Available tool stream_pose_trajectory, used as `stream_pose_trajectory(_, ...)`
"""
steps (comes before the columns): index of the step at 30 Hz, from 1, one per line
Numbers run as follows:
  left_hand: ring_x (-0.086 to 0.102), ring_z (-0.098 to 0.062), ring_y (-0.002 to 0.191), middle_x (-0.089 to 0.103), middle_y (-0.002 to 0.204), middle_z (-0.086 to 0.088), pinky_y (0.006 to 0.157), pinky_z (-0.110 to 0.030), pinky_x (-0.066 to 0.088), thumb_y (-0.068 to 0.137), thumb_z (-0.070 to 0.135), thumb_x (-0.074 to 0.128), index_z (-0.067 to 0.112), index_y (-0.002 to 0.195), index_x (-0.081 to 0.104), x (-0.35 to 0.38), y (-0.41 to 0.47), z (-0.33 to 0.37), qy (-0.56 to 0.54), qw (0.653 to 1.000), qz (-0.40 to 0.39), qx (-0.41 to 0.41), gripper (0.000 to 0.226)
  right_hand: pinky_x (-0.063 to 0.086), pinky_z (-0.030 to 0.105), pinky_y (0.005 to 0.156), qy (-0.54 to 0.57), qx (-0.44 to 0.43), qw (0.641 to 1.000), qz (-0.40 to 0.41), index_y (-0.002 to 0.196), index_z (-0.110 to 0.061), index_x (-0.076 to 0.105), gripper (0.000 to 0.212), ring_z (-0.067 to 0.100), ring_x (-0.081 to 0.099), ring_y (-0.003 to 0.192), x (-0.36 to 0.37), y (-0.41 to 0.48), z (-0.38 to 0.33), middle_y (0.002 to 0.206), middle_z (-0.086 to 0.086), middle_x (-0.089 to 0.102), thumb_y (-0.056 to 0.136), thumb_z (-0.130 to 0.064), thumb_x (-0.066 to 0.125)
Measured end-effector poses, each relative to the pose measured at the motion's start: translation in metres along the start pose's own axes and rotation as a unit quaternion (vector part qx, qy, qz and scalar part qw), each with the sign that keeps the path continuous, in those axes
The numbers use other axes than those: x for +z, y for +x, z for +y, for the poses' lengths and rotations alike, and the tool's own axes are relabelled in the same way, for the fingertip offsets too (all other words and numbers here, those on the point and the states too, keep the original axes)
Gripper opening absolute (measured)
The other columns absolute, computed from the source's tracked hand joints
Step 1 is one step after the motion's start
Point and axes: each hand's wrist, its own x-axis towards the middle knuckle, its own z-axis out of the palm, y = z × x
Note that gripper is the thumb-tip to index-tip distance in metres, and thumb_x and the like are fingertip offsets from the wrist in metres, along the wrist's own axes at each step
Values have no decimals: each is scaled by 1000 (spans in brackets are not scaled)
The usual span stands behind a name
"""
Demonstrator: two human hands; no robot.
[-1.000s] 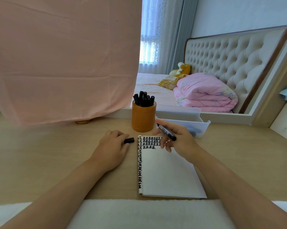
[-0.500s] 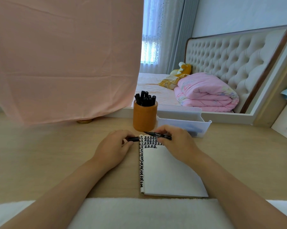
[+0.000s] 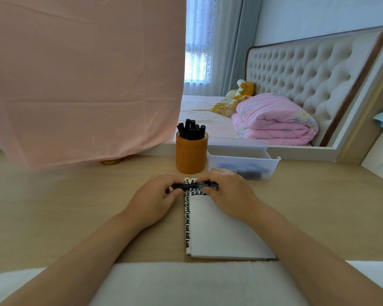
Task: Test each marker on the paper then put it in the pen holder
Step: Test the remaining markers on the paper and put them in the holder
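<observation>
Both hands, left hand [image 3: 151,200] and right hand [image 3: 227,193], pinch the slim black plastic marker [image 3: 196,185] level over the white paper notebook [image 3: 221,230], fingers clamped on it.

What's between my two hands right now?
Head view: the black marker bridges the gap from left hand to right hand, held by both, above the scribbled top of the notebook.

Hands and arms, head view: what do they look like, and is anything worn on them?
Two bare hands, left hand and right hand, with no gloves. Both forearms are bare down to the frame's edge: no sleeve, watch or bracelet shows. Parts of the hands are hidden, so rings cannot be ruled out.
</observation>
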Motion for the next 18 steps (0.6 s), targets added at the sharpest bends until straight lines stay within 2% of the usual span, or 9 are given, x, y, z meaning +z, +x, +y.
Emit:
stream_pose_trajectory(3,53,-1,93,61,100,23,80,-22,43,98,29,54,38,119,62,-1,0,3,-14,1000,-18,8,24,49,23,87,22,-19,999,-20,119,-25,68,28,7,58,96,0,0,-3,109,-9,68,91,-24,68)
stream_pose_trajectory(7,53,-1,86,59,88,23,74,-21,40,99,27,54,33,113,66,-6,1,5,-13,999,-26,32,19,54,31,80,11,-50,998,-22,113,-23,71,25,10,60,87,-4,1,0,100,-5,70,88,-25,72)
stream_pose_trajectory(11,52,-3,79,58,80,18,71,-24,40,98,24,56,30,103,69,-11,3,9,4,998,-12,62,15,54,33,71,-24,-72,997,-12,111,-24,73,21,13,62,80,-4,2,-4,92,-5,71,94,-30,63)
stream_pose_trajectory(14,52,0,77,53,77,22,67,-16,35,96,22,59,27,103,71,-16,5,11,7,996,21,82,15,51,34,69,-3,-49,998,-26,110,-26,72,24,14,61,76,-2,5,-6,86,-5,69,99,-37,53)
stream_pose_trajectory(18,47,0,76,57,86,20,65,-12,33,97,28,58,27,113,71,-11,2,26,51,989,2,140,20,51,36,63,-13,11,999,-47,92,-20,67,38,17,58,68,-5,7,-6,74,-1,63,102,-43,38)
